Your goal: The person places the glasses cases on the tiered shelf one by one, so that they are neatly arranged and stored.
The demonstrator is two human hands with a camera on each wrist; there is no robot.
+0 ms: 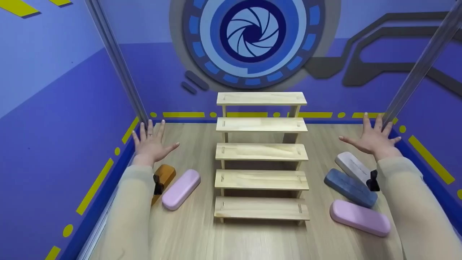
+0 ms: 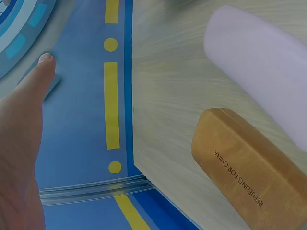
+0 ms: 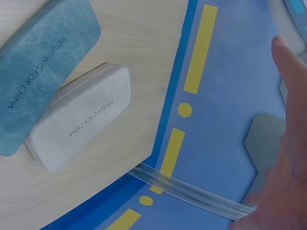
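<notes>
Blue walls (image 1: 65, 119) edge a wooden tabletop (image 1: 195, 234).
Left hand (image 1: 150, 146) and right hand (image 1: 376, 140) spread wide, released, near those walls; tabletop separates cases (image 1: 181, 189) from the stepped rack (image 1: 261, 124).

Blue-and-purple printed wall panels (image 1: 61, 137) border a pale wood-grain tabletop (image 1: 252, 243). Straight grey strips (image 1: 117, 59) join the panels. A round blue aperture emblem (image 1: 252, 34) sits above dashed yellow markings (image 1: 184, 114).

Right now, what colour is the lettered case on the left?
The case is orange-brown, clearest in the left wrist view.
</notes>
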